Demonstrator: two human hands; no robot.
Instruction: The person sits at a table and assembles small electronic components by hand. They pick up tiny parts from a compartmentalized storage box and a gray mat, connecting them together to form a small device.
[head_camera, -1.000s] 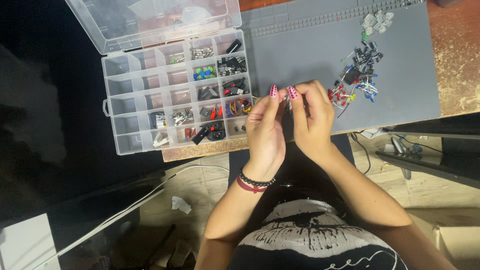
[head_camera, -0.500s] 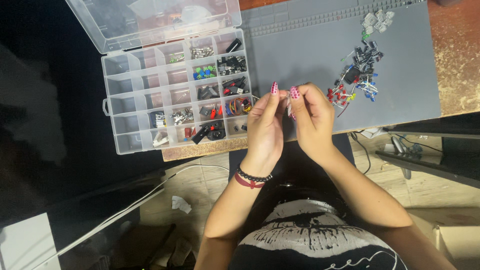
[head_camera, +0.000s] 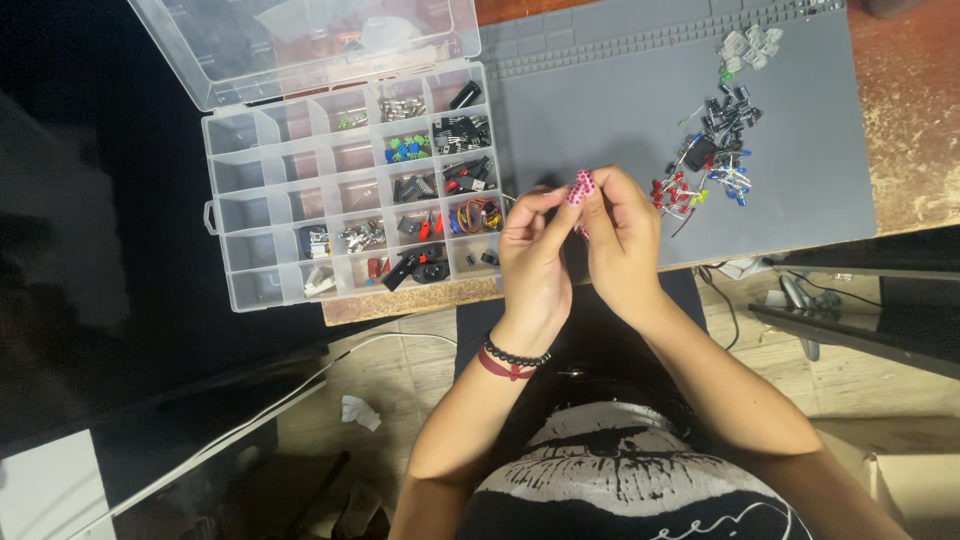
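My left hand (head_camera: 535, 255) and my right hand (head_camera: 622, 240) meet fingertip to fingertip over the front edge of a grey work mat (head_camera: 610, 110). They pinch something very small between them; my fingers hide it, so I cannot tell what it is. A clear plastic compartment box (head_camera: 262, 210) with small electronic parts stands open just left of my left hand. A loose pile of small components (head_camera: 710, 165), red, blue, yellow and black, lies on the mat to the right of my right hand.
The box's clear lid (head_camera: 300, 45) lies folded back at the top left. The wooden table edge (head_camera: 910, 120) shows right of the mat. Below the table are cables (head_camera: 730, 310), a crumpled scrap (head_camera: 358, 412) on the floor and a dark shelf (head_camera: 870, 320).
My two hands have closed together, so the fingertips now touch over the small hidden item. They stay at the same spot above the mat's front edge.
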